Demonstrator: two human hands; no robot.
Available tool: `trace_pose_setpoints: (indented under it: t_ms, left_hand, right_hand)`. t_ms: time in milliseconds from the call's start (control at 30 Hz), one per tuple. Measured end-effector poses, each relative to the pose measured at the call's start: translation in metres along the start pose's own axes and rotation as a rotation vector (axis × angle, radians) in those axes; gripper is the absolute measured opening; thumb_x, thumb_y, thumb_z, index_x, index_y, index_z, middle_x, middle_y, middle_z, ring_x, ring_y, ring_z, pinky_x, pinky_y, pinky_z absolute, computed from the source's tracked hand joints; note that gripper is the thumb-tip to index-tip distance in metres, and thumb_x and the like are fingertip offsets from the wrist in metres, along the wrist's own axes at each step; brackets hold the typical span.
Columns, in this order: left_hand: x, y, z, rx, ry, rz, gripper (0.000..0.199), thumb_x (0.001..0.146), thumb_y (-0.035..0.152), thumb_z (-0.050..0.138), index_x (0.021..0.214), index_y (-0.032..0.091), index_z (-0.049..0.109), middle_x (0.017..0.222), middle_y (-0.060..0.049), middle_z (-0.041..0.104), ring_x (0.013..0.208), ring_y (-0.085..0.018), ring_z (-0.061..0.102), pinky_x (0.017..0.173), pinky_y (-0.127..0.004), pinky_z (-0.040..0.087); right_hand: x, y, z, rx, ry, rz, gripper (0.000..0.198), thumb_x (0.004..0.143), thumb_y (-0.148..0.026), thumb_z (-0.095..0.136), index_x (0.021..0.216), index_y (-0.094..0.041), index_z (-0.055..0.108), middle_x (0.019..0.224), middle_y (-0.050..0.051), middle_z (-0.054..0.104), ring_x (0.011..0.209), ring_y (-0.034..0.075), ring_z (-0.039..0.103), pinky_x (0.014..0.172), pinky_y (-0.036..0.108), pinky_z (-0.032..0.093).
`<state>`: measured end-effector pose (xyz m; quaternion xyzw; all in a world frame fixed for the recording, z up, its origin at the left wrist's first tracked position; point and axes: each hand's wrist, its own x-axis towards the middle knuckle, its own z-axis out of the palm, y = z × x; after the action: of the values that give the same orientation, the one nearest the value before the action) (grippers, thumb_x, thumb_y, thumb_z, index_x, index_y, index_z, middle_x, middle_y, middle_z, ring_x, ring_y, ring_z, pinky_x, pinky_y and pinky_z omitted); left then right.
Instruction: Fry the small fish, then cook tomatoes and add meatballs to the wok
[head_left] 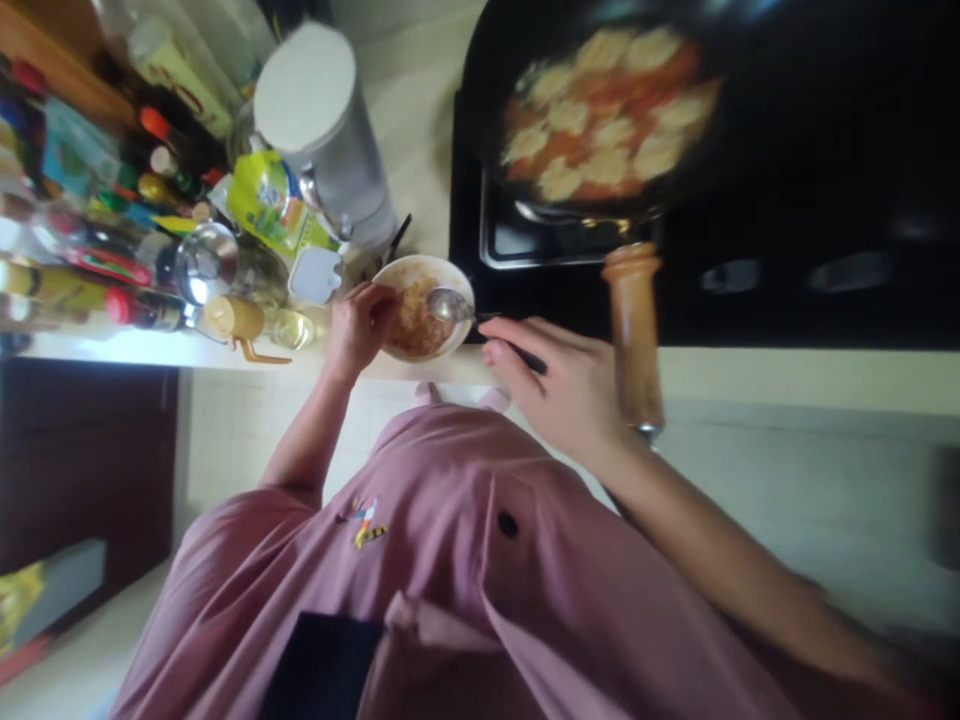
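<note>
At the counter's front edge, a small white bowl (390, 270) contains a brownish, wet, chunky mixture (416, 335). My left hand (356, 328) is closed on the bowl's left rim, with its fingertips partly hidden. From the other side, my right hand (574, 385) grips a metal spoon (450, 305) by its dark handle. The spoon's head is over the mixture, near the bowl's right rim. Beyond my right hand, a black frying pan (487, 110) on the stove contains pale, flattened lumps (613, 135) in a reddish sauce.
The pan's wooden handle (634, 335) juts over the counter edge, close to my right wrist. Left of the bowl stand a lidded grey pitcher (330, 140), a yellow-green packet (270, 200), a yellow-capped bottle (236, 318) and several jars. A black stovetop (810, 220) extends to the right.
</note>
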<state>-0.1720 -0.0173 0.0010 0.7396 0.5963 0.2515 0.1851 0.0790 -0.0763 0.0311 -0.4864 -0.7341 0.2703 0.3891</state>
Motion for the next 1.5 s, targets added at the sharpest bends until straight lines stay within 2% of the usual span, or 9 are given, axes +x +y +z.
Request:
trace_pose_setpoints:
  t_ms: [133,267,433,633,800,1100,1233,1400,1500]
  left_hand:
    - [-0.023,-0.015,0.002,-0.128,0.005,-0.020,0.011,0.085,0.015,0.057,0.089,0.017,0.068,0.086,-0.003,0.069,0.070,-0.012,0.062,0.064,-0.024,0.052]
    - [-0.039,-0.021,0.006,-0.235,0.015,0.018,0.010,0.081,0.015,0.064,0.091,0.016,0.063,0.086,-0.003,0.064,0.067,-0.011,0.061,0.063,-0.024,0.054]
    - [-0.051,-0.032,0.010,-0.262,-0.071,0.054,0.018,0.079,0.017,0.071,0.093,0.017,0.060,0.092,-0.004,0.059,0.067,-0.011,0.059,0.063,-0.026,0.056]
    - [-0.052,-0.039,0.014,-0.270,-0.080,0.072,0.021,0.081,0.019,0.070,0.098,0.018,0.058,0.094,-0.004,0.058,0.069,-0.012,0.058,0.065,-0.028,0.057]
    - [-0.051,-0.037,0.012,-0.250,-0.103,0.054,0.022,0.081,0.022,0.071,0.098,0.019,0.058,0.093,-0.005,0.058,0.073,-0.014,0.058,0.066,-0.028,0.057]
    - [-0.050,-0.035,0.010,-0.245,-0.129,0.039,0.021,0.081,0.020,0.069,0.098,0.019,0.057,0.098,-0.006,0.060,0.075,-0.015,0.060,0.068,-0.030,0.057]
    - [-0.050,-0.036,0.010,-0.252,-0.129,0.030,0.021,0.080,0.019,0.068,0.098,0.019,0.058,0.097,-0.006,0.060,0.077,-0.016,0.060,0.069,-0.031,0.058]
    - [-0.050,-0.036,0.009,-0.277,-0.128,0.026,0.022,0.078,0.016,0.068,0.098,0.020,0.058,0.098,-0.005,0.059,0.075,-0.015,0.059,0.068,-0.031,0.058]
    - [-0.050,-0.036,0.009,-0.299,-0.125,0.027,0.024,0.076,0.013,0.067,0.097,0.019,0.057,0.096,-0.005,0.058,0.073,-0.013,0.059,0.066,-0.028,0.057]
  right_hand:
    - [0.017,0.020,0.050,-0.167,-0.094,-0.053,0.027,0.097,-0.022,0.046,0.104,-0.022,0.073,0.092,0.007,0.073,0.081,0.020,0.068,0.073,0.031,0.053]
    - [0.020,0.029,0.070,-0.332,-0.126,-0.052,0.027,0.096,-0.020,0.045,0.104,-0.019,0.071,0.089,0.009,0.070,0.080,0.021,0.065,0.071,0.031,0.050]
    - [0.012,0.019,0.071,-0.287,-0.249,-0.122,0.026,0.097,-0.021,0.045,0.101,-0.021,0.070,0.086,0.006,0.070,0.077,0.018,0.065,0.069,0.027,0.049]
    - [0.017,0.021,0.072,-0.260,-0.207,-0.137,0.027,0.099,-0.022,0.044,0.104,-0.021,0.071,0.089,0.006,0.072,0.080,0.018,0.067,0.071,0.028,0.051]
    - [0.017,0.018,0.069,-0.200,-0.382,-0.178,0.026,0.098,-0.019,0.046,0.103,-0.021,0.071,0.088,0.005,0.071,0.079,0.017,0.067,0.072,0.026,0.052]
    - [0.006,0.019,0.065,-0.160,-0.308,-0.199,0.024,0.098,-0.018,0.047,0.099,-0.020,0.071,0.087,0.006,0.072,0.079,0.017,0.068,0.074,0.027,0.053]
    - [0.002,0.016,0.071,-0.059,-0.330,-0.100,0.024,0.096,-0.019,0.049,0.096,-0.020,0.073,0.090,0.006,0.073,0.078,0.017,0.069,0.072,0.027,0.053]
    - [-0.005,0.023,0.070,0.261,-0.210,0.302,0.022,0.094,-0.029,0.055,0.096,-0.021,0.076,0.083,0.003,0.074,0.063,0.014,0.067,0.063,0.027,0.055]
    - [-0.009,0.026,0.074,0.334,-0.140,0.412,0.019,0.089,-0.030,0.060,0.092,-0.021,0.077,0.075,0.002,0.073,0.060,0.014,0.066,0.062,0.028,0.056]
